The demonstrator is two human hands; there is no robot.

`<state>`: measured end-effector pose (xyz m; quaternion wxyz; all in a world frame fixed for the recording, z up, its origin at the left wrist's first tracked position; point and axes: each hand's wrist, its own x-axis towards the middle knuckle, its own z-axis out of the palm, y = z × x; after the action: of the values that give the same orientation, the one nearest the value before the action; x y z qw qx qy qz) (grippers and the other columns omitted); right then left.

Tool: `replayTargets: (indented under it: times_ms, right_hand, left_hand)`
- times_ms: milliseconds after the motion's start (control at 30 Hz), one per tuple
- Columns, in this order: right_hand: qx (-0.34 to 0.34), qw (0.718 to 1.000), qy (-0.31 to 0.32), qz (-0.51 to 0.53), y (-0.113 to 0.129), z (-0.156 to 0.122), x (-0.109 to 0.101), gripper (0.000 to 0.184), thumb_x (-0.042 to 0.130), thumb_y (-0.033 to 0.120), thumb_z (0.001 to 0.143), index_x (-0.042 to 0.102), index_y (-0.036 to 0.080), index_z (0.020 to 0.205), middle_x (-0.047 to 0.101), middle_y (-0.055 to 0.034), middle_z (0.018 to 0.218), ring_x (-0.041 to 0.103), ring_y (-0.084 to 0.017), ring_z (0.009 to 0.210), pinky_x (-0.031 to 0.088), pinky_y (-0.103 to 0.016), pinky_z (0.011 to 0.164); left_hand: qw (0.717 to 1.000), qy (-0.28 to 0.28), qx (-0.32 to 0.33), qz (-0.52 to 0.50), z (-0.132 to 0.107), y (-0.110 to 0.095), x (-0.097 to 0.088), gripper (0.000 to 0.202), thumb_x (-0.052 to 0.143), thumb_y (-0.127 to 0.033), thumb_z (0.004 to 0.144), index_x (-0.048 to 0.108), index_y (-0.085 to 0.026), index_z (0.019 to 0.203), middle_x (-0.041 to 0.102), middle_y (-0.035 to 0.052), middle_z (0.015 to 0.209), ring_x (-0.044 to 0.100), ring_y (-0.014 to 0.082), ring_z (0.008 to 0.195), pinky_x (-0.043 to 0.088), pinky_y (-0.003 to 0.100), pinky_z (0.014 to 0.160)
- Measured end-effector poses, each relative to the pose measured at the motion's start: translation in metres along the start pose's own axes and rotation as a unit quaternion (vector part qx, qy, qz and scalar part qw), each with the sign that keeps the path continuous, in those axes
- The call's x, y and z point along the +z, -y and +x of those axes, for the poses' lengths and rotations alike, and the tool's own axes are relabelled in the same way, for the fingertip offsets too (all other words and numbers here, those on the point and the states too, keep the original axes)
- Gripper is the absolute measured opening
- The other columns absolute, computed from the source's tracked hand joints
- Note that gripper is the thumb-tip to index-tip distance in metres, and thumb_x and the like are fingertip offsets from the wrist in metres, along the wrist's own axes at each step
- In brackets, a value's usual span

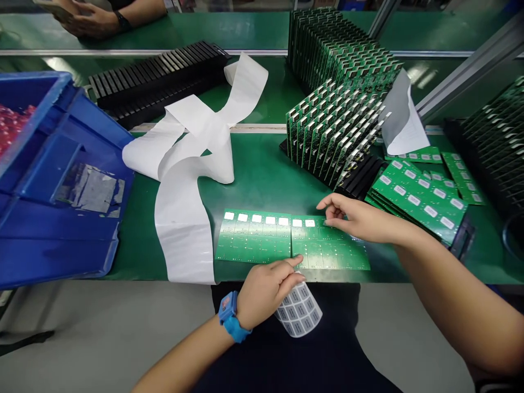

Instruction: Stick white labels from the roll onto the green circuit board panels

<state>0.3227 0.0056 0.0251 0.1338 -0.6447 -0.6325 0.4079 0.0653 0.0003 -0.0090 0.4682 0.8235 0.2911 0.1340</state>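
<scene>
Two green circuit boards (256, 240) (327, 251) lie side by side near the bench's front edge. White labels (270, 220) run along the left board's top row and continue onto the right board's first spots. My left hand (270, 286) is closed on a strip of printed labels (301, 311), which hangs below the bench edge. Its index finger rests at the lower corner where the boards meet. Over the right board's top edge is my right hand (352, 217), fingers curled with thumb and fingertips close together. Whatever they pinch is too small to make out.
Bare backing paper (184, 218) curls across the bench beside a blue bin (53, 229). Racks of upright circuit boards (331, 131) stand behind. Labelled boards (417, 196) are stacked at right. A black slotted rack (159, 76) and another person's hands (94, 21) are farther back.
</scene>
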Motion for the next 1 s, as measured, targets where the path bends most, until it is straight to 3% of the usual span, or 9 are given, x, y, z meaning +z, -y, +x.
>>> replayTargets:
  times_ms: [100,300,433,533,633,700,767,867,1000]
  right_hand:
    - [0.009,0.999,0.027,0.024,-0.008,0.002,-0.002,0.022,0.046,0.030,0.085,0.047,0.020,0.105,0.058,-0.0019,0.081,0.058,-0.018,0.075,0.046,-0.030,0.065]
    - [-0.005,1.000,0.002,0.007,-0.015,0.007,0.008,0.016,0.046,0.022,0.086,0.046,0.021,0.102,0.058,-0.0008,0.080,0.058,-0.017,0.073,0.046,-0.030,0.065]
    - [-0.069,0.982,-0.152,-0.084,-0.007,-0.008,0.022,0.006,0.053,0.020,0.083,0.050,0.021,0.087,0.054,-0.0061,0.093,0.055,-0.021,0.082,0.046,-0.035,0.070]
    - [-0.109,0.958,-0.262,-0.036,0.013,-0.032,0.039,0.003,0.054,0.020,0.086,0.052,0.021,0.088,0.050,-0.0081,0.102,0.052,-0.022,0.096,0.043,-0.036,0.080]
    - [-0.092,0.978,-0.156,0.107,0.038,-0.051,0.061,0.018,0.061,0.025,0.084,0.053,0.023,0.101,0.054,-0.0037,0.096,0.054,-0.019,0.087,0.046,-0.031,0.075]
    - [-0.056,0.979,-0.089,0.174,0.051,-0.056,0.072,0.014,0.063,0.026,0.082,0.057,0.024,0.094,0.056,-0.0008,0.089,0.055,-0.017,0.079,0.046,-0.029,0.068]
    - [-0.022,0.975,-0.090,0.204,0.058,-0.055,0.078,0.003,0.061,0.025,0.084,0.059,0.023,0.083,0.056,0.0013,0.080,0.055,-0.015,0.071,0.044,-0.027,0.062]
    - [-0.025,0.975,-0.121,0.187,0.060,-0.051,0.078,0.008,0.059,0.020,0.085,0.061,0.023,0.078,0.056,0.0023,0.075,0.055,-0.014,0.068,0.042,-0.026,0.060]
    - [-0.080,0.979,-0.136,0.125,0.056,-0.051,0.077,0.014,0.054,0.017,0.089,0.064,0.024,0.084,0.057,0.0019,0.073,0.053,-0.013,0.066,0.040,-0.026,0.057]
  left_hand:
    - [1.000,-0.003,-0.005,-0.011,0.000,0.000,0.000,0.021,0.047,-0.027,0.090,0.060,-0.021,0.075,0.063,-0.0001,0.117,0.065,0.0179,0.097,0.054,0.027,0.078]
    - [1.000,-0.004,-0.023,-0.020,0.001,-0.001,0.000,0.018,0.049,-0.025,0.090,0.062,-0.022,0.078,0.064,-0.0024,0.117,0.065,0.0163,0.095,0.052,0.025,0.081]
    - [0.997,-0.037,-0.050,-0.054,0.002,-0.002,0.002,0.016,0.048,-0.024,0.090,0.061,-0.021,0.081,0.067,-0.0017,0.110,0.066,0.0157,0.089,0.052,0.024,0.072]
    - [0.981,-0.142,-0.102,-0.084,0.002,-0.003,0.004,0.029,0.044,-0.028,0.092,0.052,-0.019,0.066,0.072,0.0009,0.087,0.065,0.0124,0.067,0.047,0.021,0.056]
    - [0.962,-0.235,-0.120,-0.064,0.001,-0.003,0.005,0.035,0.044,-0.032,0.091,0.042,-0.019,0.059,0.066,0.0002,0.063,0.055,0.0097,0.049,0.039,0.021,0.046]
    - [0.962,-0.248,-0.100,-0.055,0.000,-0.003,0.004,0.033,0.044,-0.031,0.091,0.045,-0.019,0.060,0.061,-0.0004,0.058,0.053,0.0095,0.049,0.038,0.021,0.046]
    - [0.969,-0.227,-0.062,-0.080,-0.002,-0.003,0.001,0.027,0.043,-0.028,0.091,0.052,-0.018,0.069,0.064,0.0012,0.066,0.056,0.0103,0.056,0.042,0.021,0.052]
    - [0.975,-0.174,-0.004,-0.135,-0.003,-0.004,-0.003,0.015,0.050,-0.027,0.088,0.060,-0.017,0.093,0.068,0.0050,0.091,0.062,0.0141,0.076,0.048,0.023,0.067]
    - [0.968,-0.188,-0.043,-0.160,-0.003,-0.006,-0.004,0.010,0.059,-0.024,0.083,0.067,-0.019,0.087,0.069,0.0013,0.077,0.062,0.0128,0.068,0.047,0.020,0.062]
